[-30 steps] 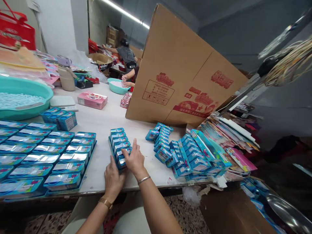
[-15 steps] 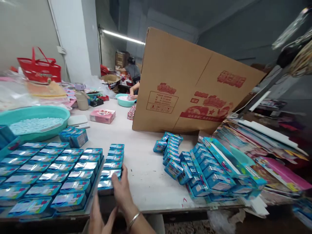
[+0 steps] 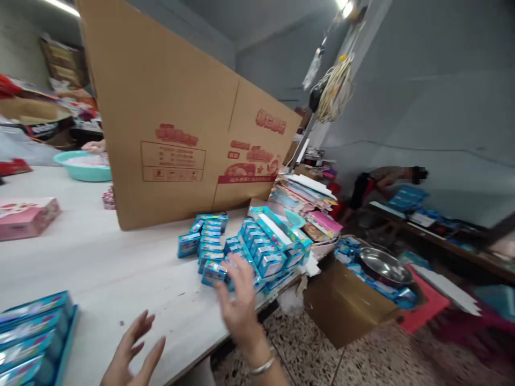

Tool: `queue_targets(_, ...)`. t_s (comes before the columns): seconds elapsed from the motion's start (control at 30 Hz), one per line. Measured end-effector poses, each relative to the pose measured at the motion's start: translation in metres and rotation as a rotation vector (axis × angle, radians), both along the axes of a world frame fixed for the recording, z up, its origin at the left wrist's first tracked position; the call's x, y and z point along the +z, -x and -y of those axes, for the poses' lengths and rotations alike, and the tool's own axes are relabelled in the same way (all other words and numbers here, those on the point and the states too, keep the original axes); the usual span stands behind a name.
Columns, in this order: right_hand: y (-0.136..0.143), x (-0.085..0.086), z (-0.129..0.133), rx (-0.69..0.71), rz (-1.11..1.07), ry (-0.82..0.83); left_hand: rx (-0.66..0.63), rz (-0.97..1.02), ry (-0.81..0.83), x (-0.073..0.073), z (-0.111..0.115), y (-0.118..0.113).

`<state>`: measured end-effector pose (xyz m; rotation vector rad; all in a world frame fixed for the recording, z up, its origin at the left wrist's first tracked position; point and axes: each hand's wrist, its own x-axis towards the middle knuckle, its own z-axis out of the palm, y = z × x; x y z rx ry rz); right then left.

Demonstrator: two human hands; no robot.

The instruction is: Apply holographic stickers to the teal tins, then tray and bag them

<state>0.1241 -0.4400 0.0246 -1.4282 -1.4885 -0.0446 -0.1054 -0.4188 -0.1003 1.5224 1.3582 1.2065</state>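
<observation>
My right hand (image 3: 241, 300), a silver bangle on its wrist, hangs over the near end of a row of small blue boxes (image 3: 211, 246). Its fingers are spread and slightly blurred, and whether they touch a box I cannot tell. Beside that row, blue trays packed with the same boxes (image 3: 265, 261) are stacked at the table edge. My left hand (image 3: 132, 351) is low over the white table (image 3: 161, 300), fingers apart and holding nothing. To its left, a blue tray holds more blue boxes (image 3: 34, 338), partly cut off by the picture edge.
A big brown carton (image 3: 177, 107) stands tilted behind the boxes. Stacked printed sheets (image 3: 301, 193) lie right of it. On the floor side is an open carton (image 3: 346, 300) near a metal bowl (image 3: 385, 265). A person (image 3: 386, 179) bends over a far bench.
The view has swung right. My right hand has left the column of blue boxes beside the filled tray and moved to the row on the right. The left hand has come away too.
</observation>
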Motion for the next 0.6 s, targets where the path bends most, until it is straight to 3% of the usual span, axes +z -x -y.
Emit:
queue_targets(0.07,-0.073,0.033,-0.003,-0.296,0.253,-0.095,-0.069,-0.033,-0.089,0.014,-0.038,-0.042)
queue_targets(0.13,-0.132,0.056,-0.01,-0.483,0.447,0.016,-0.154,-0.112,-0.215,0.021,-0.067,-0.084)
queue_targets(0.2,-0.172,0.067,-0.018,-0.515,0.588,0.205,-0.207,-0.191,-0.298,0.022,-0.085,-0.122)
queue_targets(0.27,-0.189,0.068,-0.024,-0.462,0.664,0.34,-0.183,-0.23,-0.285,0.016,-0.091,-0.15)
queue_targets(0.33,-0.186,0.067,-0.023,-0.435,0.674,0.328,-0.12,-0.219,-0.243,0.008,-0.091,-0.167)
queue_targets(0.43,-0.149,0.064,-0.009,-0.374,0.576,0.053,-0.069,-0.143,-0.233,-0.006,-0.085,-0.164)
queue_targets(0.5,-0.11,0.056,0.005,-0.196,0.48,-0.116,-0.012,-0.03,-0.178,-0.012,-0.076,-0.144)
queue_targets(0.6,-0.04,0.022,0.017,0.106,0.397,-0.079,0.208,0.222,0.02,-0.015,-0.05,-0.092)
